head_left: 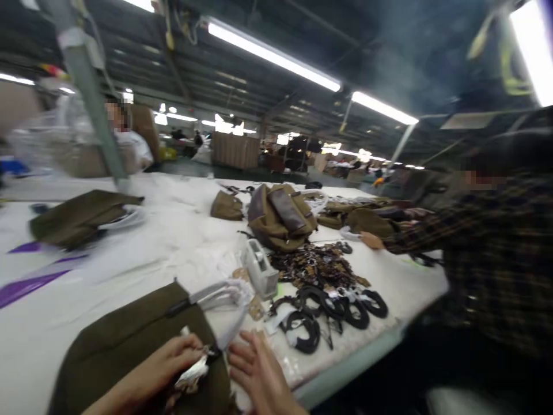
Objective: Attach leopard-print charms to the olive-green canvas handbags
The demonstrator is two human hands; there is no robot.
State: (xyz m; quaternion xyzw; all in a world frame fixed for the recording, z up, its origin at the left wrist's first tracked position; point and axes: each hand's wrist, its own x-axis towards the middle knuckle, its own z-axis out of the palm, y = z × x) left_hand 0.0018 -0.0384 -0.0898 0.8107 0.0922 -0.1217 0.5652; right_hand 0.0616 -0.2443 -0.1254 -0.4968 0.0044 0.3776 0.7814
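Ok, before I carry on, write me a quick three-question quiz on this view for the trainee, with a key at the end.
1. Multiple choice: which of these is closest to the left hand?
A) the black coils
B) the crumpled silvery piece
C) the brown bag farther back
2. True or false: the right hand is clenched into a fist.
3. Fill in the blank: the bag lying nearest the camera on the white tabletop is ____ in colour.

Key:
1: B.
2: False; it is open.
3: Olive green.
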